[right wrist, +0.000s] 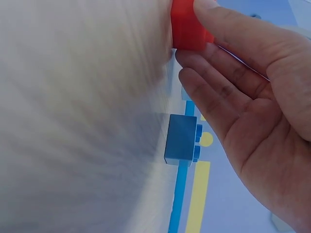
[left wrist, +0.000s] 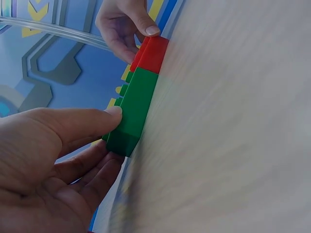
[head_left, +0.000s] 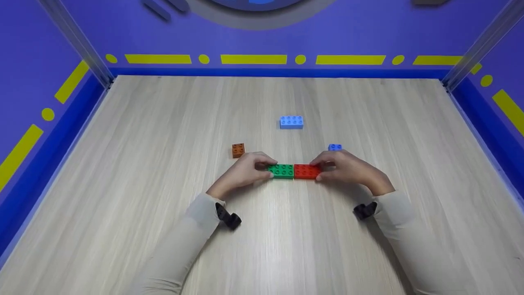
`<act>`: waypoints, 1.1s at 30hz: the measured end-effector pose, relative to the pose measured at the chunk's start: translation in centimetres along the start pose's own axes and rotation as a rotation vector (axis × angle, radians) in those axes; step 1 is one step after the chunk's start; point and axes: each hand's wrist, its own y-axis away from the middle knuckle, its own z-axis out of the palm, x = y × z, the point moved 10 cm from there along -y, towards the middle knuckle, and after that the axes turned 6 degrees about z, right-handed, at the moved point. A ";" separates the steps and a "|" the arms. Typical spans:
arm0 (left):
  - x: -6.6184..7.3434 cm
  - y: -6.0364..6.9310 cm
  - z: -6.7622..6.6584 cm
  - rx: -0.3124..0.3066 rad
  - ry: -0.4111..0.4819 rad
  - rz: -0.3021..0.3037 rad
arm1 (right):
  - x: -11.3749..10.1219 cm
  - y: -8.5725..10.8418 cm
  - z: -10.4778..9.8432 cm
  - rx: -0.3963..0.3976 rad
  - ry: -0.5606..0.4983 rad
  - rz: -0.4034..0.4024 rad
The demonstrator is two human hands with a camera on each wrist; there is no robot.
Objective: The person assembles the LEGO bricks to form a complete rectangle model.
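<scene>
My left hand (head_left: 246, 170) pinches the green toy brick (head_left: 284, 171) by its left end, thumb in front and fingers behind. At its other end the red toy brick (head_left: 305, 171) is pinched by my right hand (head_left: 348, 168). The two bricks lie end to end in one row on the table, their inner ends touching. In the left wrist view the green brick (left wrist: 133, 109) and red brick (left wrist: 153, 54) form one straight line. The right wrist view shows the thumb and fingers on the red brick (right wrist: 187, 26).
A light blue brick (head_left: 291, 122) lies farther back on the wooden table (head_left: 196, 119). Beside my left fingers sits a small brown brick (head_left: 238, 150). A small blue brick (head_left: 335, 147) is just behind my right hand, partly hidden. Purple walls (head_left: 348, 32) bound the table.
</scene>
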 end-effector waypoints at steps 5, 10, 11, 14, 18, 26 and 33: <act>-0.2 0.0 0.2 0.002 0.008 0.006 | 0.0 0.0 0.2 -0.001 -0.003 0.004; -0.3 0.3 0.3 0.004 0.021 -0.023 | 0.0 -0.1 0.4 -0.010 -0.009 0.009; -0.3 0.3 0.3 0.005 0.022 -0.029 | 0.0 -0.1 0.4 -0.012 -0.010 0.011; -0.4 0.3 0.3 0.009 0.021 -0.043 | -0.1 -0.2 0.4 -0.016 -0.009 0.022; -0.2 0.2 0.2 0.014 0.011 -0.037 | -0.1 -0.3 0.2 -0.018 -0.001 0.042; 0.1 -0.1 0.3 0.003 -0.003 -0.011 | -0.1 -0.3 0.0 -0.034 0.018 0.090; 0.0 0.0 0.1 0.007 -0.009 -0.026 | -0.2 -0.5 -0.2 -0.041 0.020 0.103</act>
